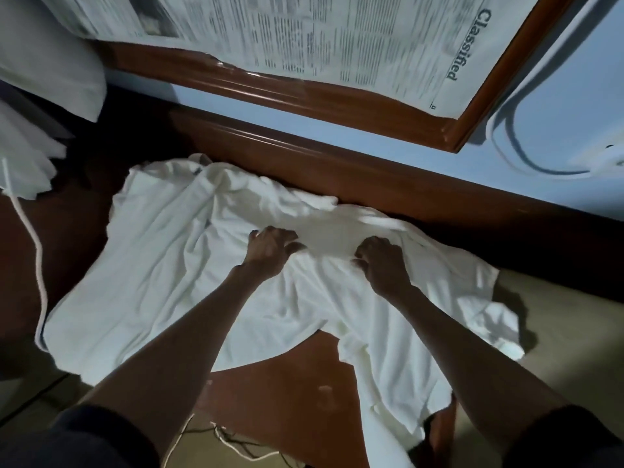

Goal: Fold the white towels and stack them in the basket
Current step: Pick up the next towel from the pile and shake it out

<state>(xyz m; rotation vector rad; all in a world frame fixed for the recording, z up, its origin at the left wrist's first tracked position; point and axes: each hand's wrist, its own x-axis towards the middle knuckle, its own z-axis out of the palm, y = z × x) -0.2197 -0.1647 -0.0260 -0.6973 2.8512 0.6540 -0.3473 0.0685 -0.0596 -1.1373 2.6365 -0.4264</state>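
Towel, white and crumpled, covers the wooden worktop at frame centre; left grip and right grip each pinch a fold, probably to pull it flat.

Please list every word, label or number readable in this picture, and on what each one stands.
"Classified": heading on the newspaper inside the wooden frame.
Small columns of the newspaper: too blurred to read.
On the white towel: no text.
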